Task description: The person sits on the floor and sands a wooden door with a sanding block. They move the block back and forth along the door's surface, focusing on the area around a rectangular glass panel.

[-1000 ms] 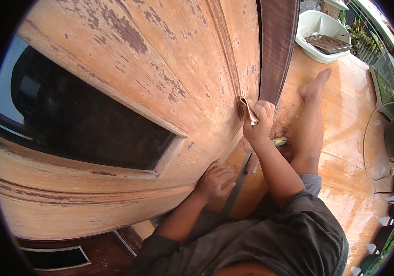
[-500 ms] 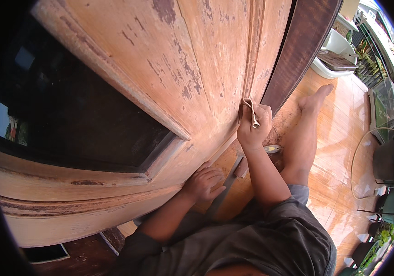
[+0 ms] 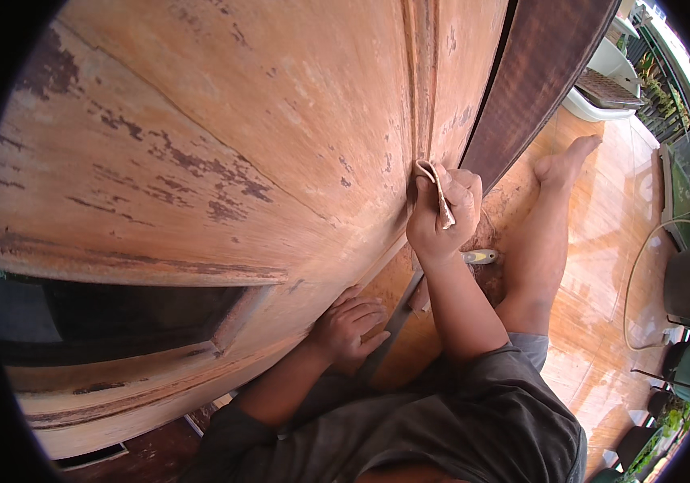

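Note:
My right hand [image 3: 447, 213] pinches a folded piece of sandpaper [image 3: 436, 191], bent into a narrow loop with a pale, ragged edge. It presses against the grooved moulding of a wooden door [image 3: 304, 153], near the dark frame. Dark patches of old finish mark the door's bare, orange-brown wood. My left hand [image 3: 350, 326] rests beside the door's lower edge, holding nothing visible, with loosely bent fingers and the thumb apart. Part of that hand's contact with the door is hidden.
A scraper with a yellow-grey handle [image 3: 480, 257] lies on the dusty floor by my leg. The dark door frame [image 3: 534, 80] rises at the right. Beyond it are a white tub [image 3: 594, 106], a glass tank [image 3: 687, 185], a hose [image 3: 628, 302] and potted plants. Dark glass [image 3: 119, 322] sits in the door.
My view has turned, so the door's glass appears lower and smaller. My right hand, still gripping the sandpaper, has shifted slightly along the moulding. The left hand stays nearly in place.

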Available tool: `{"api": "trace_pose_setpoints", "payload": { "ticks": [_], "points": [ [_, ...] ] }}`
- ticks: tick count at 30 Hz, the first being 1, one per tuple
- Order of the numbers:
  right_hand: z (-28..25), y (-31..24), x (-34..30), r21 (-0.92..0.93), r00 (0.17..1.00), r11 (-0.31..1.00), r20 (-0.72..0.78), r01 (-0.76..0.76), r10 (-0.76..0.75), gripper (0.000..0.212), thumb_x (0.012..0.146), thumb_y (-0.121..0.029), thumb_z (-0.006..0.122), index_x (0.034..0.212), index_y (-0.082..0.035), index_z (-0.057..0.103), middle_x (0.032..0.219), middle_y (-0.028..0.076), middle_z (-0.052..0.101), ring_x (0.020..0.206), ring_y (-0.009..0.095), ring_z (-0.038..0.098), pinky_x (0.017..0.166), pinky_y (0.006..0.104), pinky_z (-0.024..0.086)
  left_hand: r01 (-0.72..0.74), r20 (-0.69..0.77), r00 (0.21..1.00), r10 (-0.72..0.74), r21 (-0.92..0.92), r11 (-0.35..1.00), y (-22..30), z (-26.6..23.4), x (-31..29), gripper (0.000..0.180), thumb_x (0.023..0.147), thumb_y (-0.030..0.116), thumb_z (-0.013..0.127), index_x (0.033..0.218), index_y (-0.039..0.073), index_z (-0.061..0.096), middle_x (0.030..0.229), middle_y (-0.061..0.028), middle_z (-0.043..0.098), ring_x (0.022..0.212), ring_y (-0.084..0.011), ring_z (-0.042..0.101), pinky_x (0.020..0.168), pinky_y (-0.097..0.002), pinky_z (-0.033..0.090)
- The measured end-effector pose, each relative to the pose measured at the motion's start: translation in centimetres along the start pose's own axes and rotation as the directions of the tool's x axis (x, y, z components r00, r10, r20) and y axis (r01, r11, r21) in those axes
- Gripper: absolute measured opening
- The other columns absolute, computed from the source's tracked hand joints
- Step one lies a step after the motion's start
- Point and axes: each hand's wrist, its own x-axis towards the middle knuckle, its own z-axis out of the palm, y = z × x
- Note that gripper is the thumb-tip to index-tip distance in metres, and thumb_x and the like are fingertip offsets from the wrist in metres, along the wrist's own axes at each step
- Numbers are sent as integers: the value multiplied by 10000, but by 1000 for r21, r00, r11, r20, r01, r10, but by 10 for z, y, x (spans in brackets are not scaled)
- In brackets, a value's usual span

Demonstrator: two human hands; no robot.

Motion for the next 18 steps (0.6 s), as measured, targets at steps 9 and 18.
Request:
{"api": "trace_pose_setpoints", "payload": {
  "ticks": [9,18],
  "points": [
    [0,0,-5,103,998,995,-60,-18,24,384,884,118,814,1219,-48,729,970,107,720,866,218,649,756,322,526,-7,-7,1000,7,0,1000,0,1,0,293,916,315,811,1066,63,795,1133,-108,793,1155,-267,742,1188,-497,465],
    [6,5,28,22,999,999,-25,-38,39,304,910,98,793,1181,-32,752,1009,73,794,924,210,655,835,320,528,5,-8,1000,-5,6,1000,0,1,-1,293,907,307,819,1049,51,803,1135,-120,796,1156,-273,744,1184,-503,469]
  ]
}}
